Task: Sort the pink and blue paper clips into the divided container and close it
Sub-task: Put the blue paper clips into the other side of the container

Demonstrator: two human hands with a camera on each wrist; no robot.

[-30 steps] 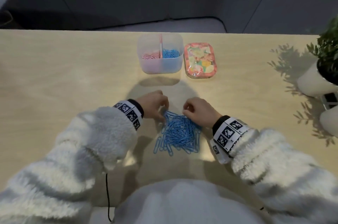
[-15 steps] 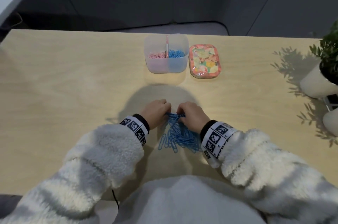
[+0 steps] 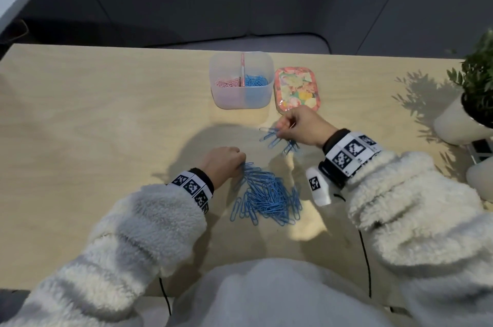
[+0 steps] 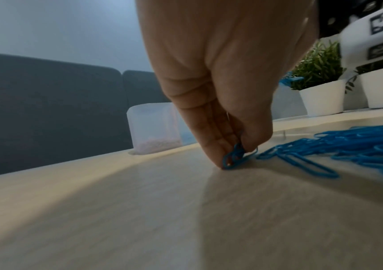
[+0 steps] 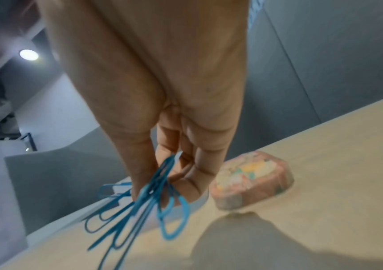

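Nearest the person, on the desk [image 3: 80, 118]: pile [image 3: 266, 198] of blue clips, loose and tangled, long loops overlapping; no pink ones seen among them.

Left hand [image 3: 222, 164]: at the pile's left edge, fingertips [image 4: 218, 157] down on the desk, pinching a few blue clips against the thumb. These touch the rest of the pile.

Right hand [image 3: 301, 123]: raised beyond the pile, short of the box, fingers and thumb closed on a bunch [image 5: 148, 197] of blue clips that fan out and dangle below the grip.

Box [image 3: 241, 78]: translucent, open, further back at mid-desk. An upright divider [image 3: 242, 67] splits it; pink clips [image 3: 226, 83] lie in the left half, blue clips [image 3: 256, 81] in the right. Both layers are shallow.

Lid [image 3: 297, 90]: patterned in pink, yellow and green, lying flat just right of the box, apart from it.

Far right: white pots [image 3: 456, 126] with green plants [image 3: 477, 81].

Risks, as judged:
- The dangling bunch is held only at its top; a loose clip may slip off on the way, since the loops hang free.
- Clips interlock, so the left hand's pinch may drag neighbours along and scatter the pile.
- A drop made left of the divider would put blue among pink; the right hand must release over the right half.
- The lid cannot seat if a clip rests on the rim.
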